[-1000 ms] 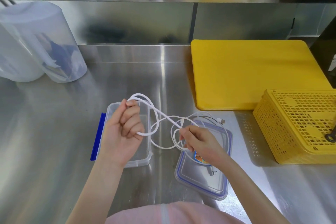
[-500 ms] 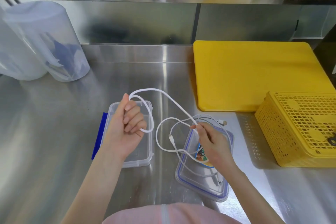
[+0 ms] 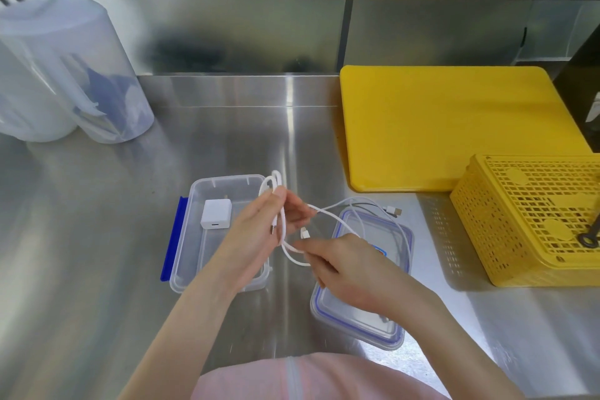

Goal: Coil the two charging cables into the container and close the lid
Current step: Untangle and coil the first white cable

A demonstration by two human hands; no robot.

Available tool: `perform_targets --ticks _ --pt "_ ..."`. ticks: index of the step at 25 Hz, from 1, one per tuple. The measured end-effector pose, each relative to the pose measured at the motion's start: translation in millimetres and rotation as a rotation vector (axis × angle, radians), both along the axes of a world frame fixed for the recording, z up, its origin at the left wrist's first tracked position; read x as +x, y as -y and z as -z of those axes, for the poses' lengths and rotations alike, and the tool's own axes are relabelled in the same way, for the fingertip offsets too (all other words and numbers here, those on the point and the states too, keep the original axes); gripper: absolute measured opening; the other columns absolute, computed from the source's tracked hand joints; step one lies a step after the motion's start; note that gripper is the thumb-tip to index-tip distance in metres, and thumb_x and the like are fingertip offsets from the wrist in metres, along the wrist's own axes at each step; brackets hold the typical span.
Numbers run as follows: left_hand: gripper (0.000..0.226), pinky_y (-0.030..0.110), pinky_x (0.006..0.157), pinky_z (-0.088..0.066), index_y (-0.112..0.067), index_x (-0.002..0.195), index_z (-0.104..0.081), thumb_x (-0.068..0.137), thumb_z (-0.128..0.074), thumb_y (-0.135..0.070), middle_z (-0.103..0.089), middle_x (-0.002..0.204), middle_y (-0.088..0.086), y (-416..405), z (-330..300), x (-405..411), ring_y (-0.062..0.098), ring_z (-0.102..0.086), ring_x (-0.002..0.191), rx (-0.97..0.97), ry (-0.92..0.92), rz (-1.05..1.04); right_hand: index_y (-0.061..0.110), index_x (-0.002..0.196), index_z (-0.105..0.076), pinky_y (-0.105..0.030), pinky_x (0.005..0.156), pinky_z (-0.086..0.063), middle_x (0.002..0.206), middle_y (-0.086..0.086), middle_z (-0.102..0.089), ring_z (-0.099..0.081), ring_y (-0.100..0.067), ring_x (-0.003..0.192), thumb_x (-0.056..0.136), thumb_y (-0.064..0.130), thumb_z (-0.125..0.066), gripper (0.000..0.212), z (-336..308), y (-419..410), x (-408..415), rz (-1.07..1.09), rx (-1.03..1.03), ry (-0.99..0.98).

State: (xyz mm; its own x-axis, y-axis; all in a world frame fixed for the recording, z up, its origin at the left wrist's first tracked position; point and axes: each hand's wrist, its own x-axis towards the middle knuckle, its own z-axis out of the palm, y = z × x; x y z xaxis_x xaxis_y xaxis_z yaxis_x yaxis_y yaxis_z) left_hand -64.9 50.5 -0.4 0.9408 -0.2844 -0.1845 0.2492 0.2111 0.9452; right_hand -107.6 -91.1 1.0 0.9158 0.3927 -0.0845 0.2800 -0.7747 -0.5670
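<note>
A clear rectangular container (image 3: 194, 237) with a blue clip on its left side sits on the steel counter, and a white charger block (image 3: 216, 214) lies inside it. My left hand (image 3: 259, 234) holds folded loops of a white charging cable (image 3: 281, 224) beside the container's right wall. My right hand (image 3: 341, 265) pinches the same cable lower down, over the blue-rimmed lid (image 3: 357, 318) that lies flat on the counter. A second cable (image 3: 394, 210) with a metal plug trails over the lid's far edge.
A yellow cutting board (image 3: 454, 127) lies at the back right. A yellow perforated basket (image 3: 532, 221) stands upside down at the right. Two translucent plastic tubs (image 3: 65, 75) stand at the back left. A shelf with wooden trays runs above the counter.
My left hand has moved right off the container, gathering the cable into tighter loops. My right hand has slid closer to it. The charger block in the container has become visible.
</note>
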Motion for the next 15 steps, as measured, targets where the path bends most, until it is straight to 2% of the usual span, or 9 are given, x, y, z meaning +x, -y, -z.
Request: perform_targets --ticks 2,4,5,7,9,11,13,15 --pt "0.033 0.016 0.068 -0.055 -0.008 0.077 -0.057 0.098 -0.034 -0.021 -0.067 0.061 -0.004 4 1 -4 0.008 -0.067 0.065 0.224 0.081 0.049 0.023 0.116 -0.055 -0.037 0.07 -0.046 0.085 -0.012 -0.068 -0.058 -0.03 0.077 0.094 0.022 -0.037 0.028 -3 3 2 -0.019 -0.016 0.049" --pt "0.029 0.011 0.058 -0.046 -0.014 0.077 -0.053 0.097 -0.035 -0.025 -0.06 0.053 -0.006 7 6 -8 0.005 -0.06 0.052 0.601 0.28 0.098 0.017 0.104 -0.053 -0.035 0.065 -0.042 0.075 0.0 -0.063 -0.054 -0.022 0.07 0.093 0.024 -0.042 0.017 -6 5 5 0.016 0.039 0.038" --pt "0.028 0.015 0.056 -0.042 -0.015 0.076 -0.05 0.097 -0.035 -0.026 -0.055 0.051 -0.005 9 9 -9 0.008 -0.055 0.05 0.761 0.374 0.122 0.017 0.096 -0.05 -0.031 0.062 -0.04 0.068 0.007 -0.058 -0.051 -0.016 0.065 0.092 0.025 -0.045 0.011 -8 7 7 0.048 0.083 0.016" --pt "0.031 0.026 0.059 -0.037 -0.017 0.07 -0.046 0.096 -0.035 -0.029 -0.047 0.053 -0.004 13 11 -13 0.016 -0.046 0.054 0.824 0.414 0.088 0.021 0.084 -0.043 -0.026 0.058 -0.038 0.062 0.006 -0.056 -0.048 -0.009 0.058 0.088 0.028 -0.051 0.011 -10 10 10 0.115 0.197 -0.045" --pt "0.037 0.024 0.051 -0.034 -0.019 0.06 -0.042 0.095 -0.039 -0.029 -0.038 0.05 -0.006 15 2 -11 0.012 -0.037 0.047 0.563 0.227 -0.022 0.026 0.078 -0.044 -0.023 0.057 -0.04 0.064 0.001 -0.061 -0.049 -0.011 0.057 0.086 0.029 -0.056 0.014 -12 13 11 0.132 0.341 -0.121" --pt "0.036 0.015 0.037 -0.02 -0.018 0.061 -0.04 0.096 -0.038 -0.028 -0.03 0.041 -0.01 9 -9 -1 0.002 -0.025 0.033 0.198 -0.011 -0.108 0.019 0.078 -0.052 -0.019 0.059 -0.043 0.064 0.002 -0.058 -0.051 -0.007 0.056 0.086 0.023 -0.057 0.011 -6 17 12 0.097 0.456 -0.22" --pt "0.036 0.013 0.033 -0.015 -0.018 0.061 -0.04 0.095 -0.036 -0.029 -0.025 0.034 -0.01 -2 -15 9 0.0 -0.019 0.027 -0.068 -0.132 -0.099 0.009 0.077 -0.055 -0.016 0.06 -0.043 0.061 0.006 -0.052 -0.049 -0.003 0.054 0.089 0.021 -0.054 0.016 8 19 16 0.092 0.459 -0.271" --pt "0.038 0.014 0.032 -0.015 -0.019 0.057 -0.044 0.094 -0.038 -0.028 -0.024 0.033 -0.01 -8 -17 14 0.002 -0.016 0.026 -0.229 -0.199 -0.077 0.007 0.077 -0.055 -0.018 0.064 -0.043 0.06 0.007 -0.05 -0.049 -0.002 0.055 0.09 0.025 -0.051 0.023 27 19 23 0.154 0.439 -0.288"
